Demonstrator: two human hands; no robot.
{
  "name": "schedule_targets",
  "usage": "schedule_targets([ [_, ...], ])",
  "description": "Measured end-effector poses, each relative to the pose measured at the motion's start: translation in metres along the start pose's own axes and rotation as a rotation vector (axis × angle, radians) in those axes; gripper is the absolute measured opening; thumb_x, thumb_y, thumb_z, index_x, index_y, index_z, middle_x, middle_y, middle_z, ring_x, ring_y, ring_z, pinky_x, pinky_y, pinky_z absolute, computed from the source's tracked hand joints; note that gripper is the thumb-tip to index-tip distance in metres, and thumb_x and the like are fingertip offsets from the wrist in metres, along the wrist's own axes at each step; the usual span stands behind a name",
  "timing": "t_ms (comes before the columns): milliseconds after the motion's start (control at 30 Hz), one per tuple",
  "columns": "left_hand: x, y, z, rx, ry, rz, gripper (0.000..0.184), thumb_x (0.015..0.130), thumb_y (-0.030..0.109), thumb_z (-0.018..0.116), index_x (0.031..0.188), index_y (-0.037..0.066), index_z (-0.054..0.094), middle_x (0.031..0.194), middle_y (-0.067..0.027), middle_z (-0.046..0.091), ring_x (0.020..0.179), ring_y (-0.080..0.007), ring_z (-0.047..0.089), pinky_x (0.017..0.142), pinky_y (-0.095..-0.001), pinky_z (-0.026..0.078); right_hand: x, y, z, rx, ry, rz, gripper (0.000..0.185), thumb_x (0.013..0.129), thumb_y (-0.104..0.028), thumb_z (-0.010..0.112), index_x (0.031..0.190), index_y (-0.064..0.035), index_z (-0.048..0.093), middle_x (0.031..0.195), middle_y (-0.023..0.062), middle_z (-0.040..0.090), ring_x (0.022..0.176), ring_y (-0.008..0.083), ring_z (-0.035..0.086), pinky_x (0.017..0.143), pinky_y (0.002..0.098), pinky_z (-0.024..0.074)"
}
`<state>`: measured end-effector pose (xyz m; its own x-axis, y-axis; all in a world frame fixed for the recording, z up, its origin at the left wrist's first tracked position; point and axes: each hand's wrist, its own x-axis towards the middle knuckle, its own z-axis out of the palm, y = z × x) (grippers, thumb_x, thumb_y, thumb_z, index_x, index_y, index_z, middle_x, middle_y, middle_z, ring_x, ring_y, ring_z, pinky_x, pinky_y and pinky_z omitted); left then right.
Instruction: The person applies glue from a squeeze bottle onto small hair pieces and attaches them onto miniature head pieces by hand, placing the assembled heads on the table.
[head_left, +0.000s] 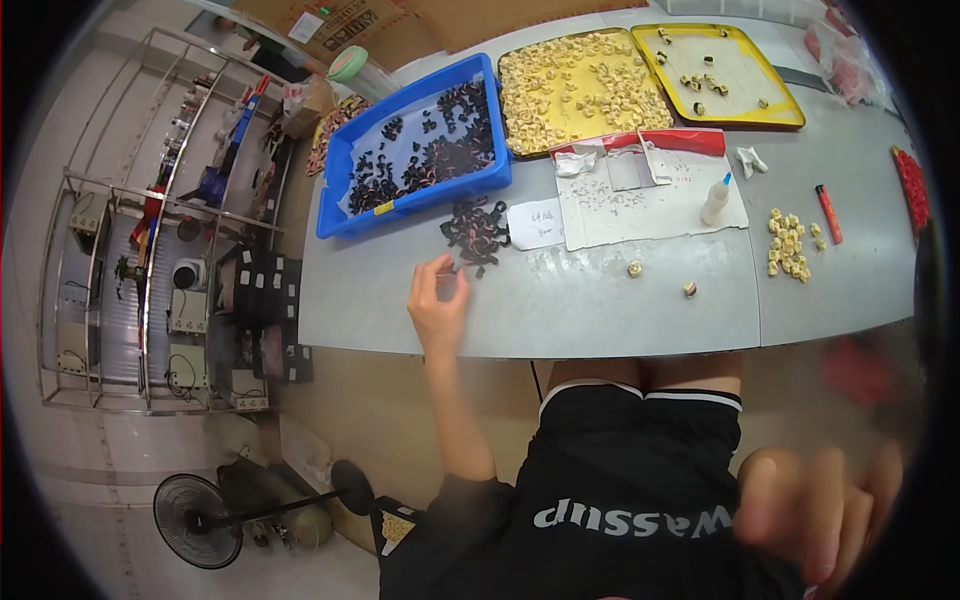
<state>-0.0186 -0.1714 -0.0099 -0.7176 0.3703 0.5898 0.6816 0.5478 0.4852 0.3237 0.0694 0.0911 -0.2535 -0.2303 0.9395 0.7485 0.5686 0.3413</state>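
My left hand [438, 308] is at the near edge of a loose pile of small black curved pieces [475, 232], some with reddish parts. Its fingers are bent, and a gap shows between thumb and forefinger with nothing visible in it. Close to the camera at the lower right, my right hand [815, 510] is raised above my lap. It is blurred, so I cannot make out whether its fingers hold anything. Two small cream-and-dark pieces lie apart near the table's front edge, one a cream piece [635, 269] and one a darker piece [690, 289].
A blue tray [420, 201] of black pieces stands behind the pile. Farther back are a yellow tray [655, 88] of cream pieces and another yellow tray [775, 78]. A white sheet [655, 228] carries a dropper bottle [716, 203]. Cream pieces [788, 243] lie beside a red marker [829, 214].
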Motion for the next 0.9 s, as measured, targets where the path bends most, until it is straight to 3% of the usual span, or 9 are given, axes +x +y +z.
schedule_targets([
  [333,-0.001,0.003,0.001,0.006,-0.034,-0.048,0.027,0.073,0.000,0.066,0.100,0.003,0.061,0.088,-0.0102,0.062,0.076,-0.0215,0.059,0.069,-0.0313,0.048,0.005,-0.001,0.000,-0.032,0.043,0.027,0.051,0.089,-0.039,0.027,0.115,0.0024,0.040,0.071,0.0021,0.056,0.075,0.0219,0.054,0.066,0.0307,0.0469],
  [567,-0.001,0.003,0.001,-0.006,-0.026,-0.036,0.027,0.073,0.000,0.065,0.100,0.002,0.061,0.088,-0.0103,0.062,0.076,-0.0211,0.059,0.068,-0.0313,0.048,0.005,-0.006,-0.002,0.119,0.031,0.099,0.043,0.084,-0.034,0.036,0.111,-0.0011,0.042,0.077,0.0006,0.055,0.081,0.0193,0.050,0.070,0.0299,0.0426],
  [733,-0.002,0.002,0.001,-0.002,-0.024,-0.038,0.027,0.073,-0.001,0.065,0.100,0.002,0.061,0.088,-0.0099,0.062,0.076,-0.0207,0.059,0.068,-0.0311,0.048,0.001,-0.002,-0.009,0.897,0.054,0.223,0.038,0.082,-0.031,0.042,0.108,-0.0036,0.043,0.082,-0.0006,0.055,0.085,0.0174,0.047,0.072,0.0293,0.0395],
  [833,-0.002,0.001,0.001,-0.007,-0.021,-0.037,0.028,0.073,-0.001,0.065,0.100,0.002,0.060,0.088,-0.0097,0.062,0.075,-0.0204,0.059,0.068,-0.0309,0.048,0.005,-0.001,-0.013,1.691,0.056,0.528,0.035,0.080,-0.028,0.045,0.106,-0.0051,0.044,0.084,-0.0012,0.055,0.088,0.0163,0.045,0.074,0.0290,0.0376],
  [900,-0.001,0.002,0.001,-0.011,-0.019,-0.047,0.028,0.073,-0.001,0.065,0.100,0.002,0.060,0.088,-0.0097,0.062,0.075,-0.0202,0.059,0.069,-0.0308,0.048,0.009,-0.001,-0.014,2.046,0.074,0.748,0.033,0.079,-0.027,0.048,0.105,-0.0061,0.044,0.086,-0.0017,0.055,0.089,0.0156,0.043,0.075,0.0288,0.0364],
])
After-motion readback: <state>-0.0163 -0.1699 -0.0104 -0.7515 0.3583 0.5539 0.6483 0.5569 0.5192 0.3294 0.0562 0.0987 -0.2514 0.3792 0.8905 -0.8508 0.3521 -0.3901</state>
